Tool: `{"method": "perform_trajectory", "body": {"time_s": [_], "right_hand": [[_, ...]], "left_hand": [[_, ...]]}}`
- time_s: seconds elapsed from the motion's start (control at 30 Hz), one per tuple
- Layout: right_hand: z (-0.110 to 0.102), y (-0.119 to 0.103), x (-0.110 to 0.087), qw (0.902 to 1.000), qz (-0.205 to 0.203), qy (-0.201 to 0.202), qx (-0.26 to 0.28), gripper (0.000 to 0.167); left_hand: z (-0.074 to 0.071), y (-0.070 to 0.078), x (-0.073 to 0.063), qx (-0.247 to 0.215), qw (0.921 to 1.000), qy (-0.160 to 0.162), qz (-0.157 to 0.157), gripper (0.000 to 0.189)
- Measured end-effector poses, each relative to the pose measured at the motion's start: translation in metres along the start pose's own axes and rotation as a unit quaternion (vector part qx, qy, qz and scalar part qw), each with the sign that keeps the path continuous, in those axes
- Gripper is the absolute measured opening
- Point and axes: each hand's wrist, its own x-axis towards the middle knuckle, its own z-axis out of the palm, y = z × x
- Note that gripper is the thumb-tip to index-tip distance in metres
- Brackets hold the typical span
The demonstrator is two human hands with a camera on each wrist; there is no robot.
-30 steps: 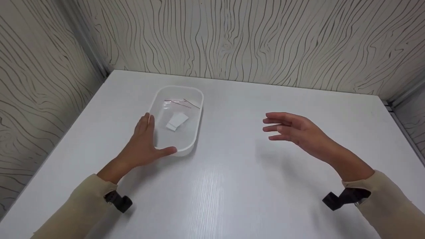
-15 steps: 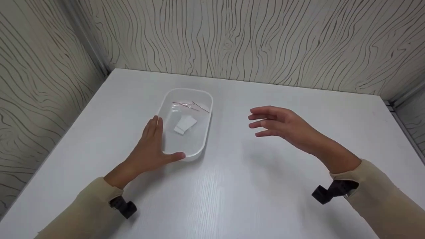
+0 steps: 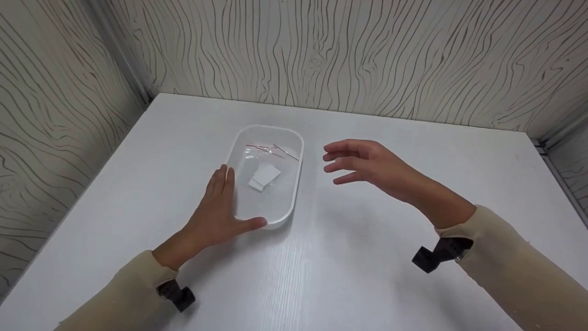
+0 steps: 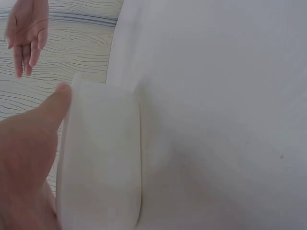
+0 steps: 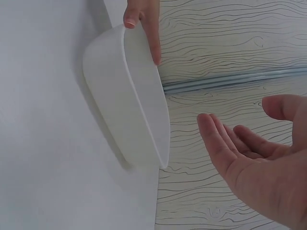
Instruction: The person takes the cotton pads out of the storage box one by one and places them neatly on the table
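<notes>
A white plastic tub (image 3: 297, 184) stands on the table left of the middle. Inside it lie white cards (image 3: 265, 177) and a clear zip bag (image 3: 266, 150) with red lines along its edge. My left hand (image 3: 216, 216) rests against the tub, fingers straight along its left wall and thumb over the near rim. To the right of the tub, my right hand (image 3: 367, 161) hangs in the air with its fingers spread and loosely bent, holding nothing. In the right wrist view, the tub's side wall (image 5: 110, 96) shows beyond the right fingertips, a gap between them.
The white table (image 3: 459, 174) reaches back to a wood-grain patterned wall (image 3: 317, 50). A similar panel stands at the left, with a grey metal post (image 3: 115, 50) in the corner. Both sleeved wrists carry small black cameras.
My left hand and the tub have slid right and slightly toward me, the contents with them. My right hand has moved left, up close to the tub.
</notes>
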Motion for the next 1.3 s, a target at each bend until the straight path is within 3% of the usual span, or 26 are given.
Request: {"method": "perform_trajectory", "body": {"time_s": [0.3, 0.73, 0.97, 1.3], "right_hand": [[0.014, -0.009, 0.016, 0.9998, 0.019, 0.000, -0.005, 0.046], [0.027, -0.012, 0.032, 0.9985, 0.046, 0.013, 0.028, 0.043], [0.041, -0.014, 0.045, 0.9948, 0.092, 0.028, 0.033, 0.044], [0.060, -0.015, 0.071, 0.9822, 0.176, 0.053, 0.038, 0.054]], "left_hand": [[0.009, 0.014, -0.008, -0.010, 0.9999, -0.004, -0.011, 0.135], [0.020, 0.027, -0.016, -0.002, 0.9997, -0.009, -0.022, 0.133], [0.023, 0.029, -0.019, -0.005, 0.9999, 0.001, -0.011, 0.131], [0.023, 0.031, -0.021, -0.009, 0.9999, 0.000, -0.009, 0.132]]}}
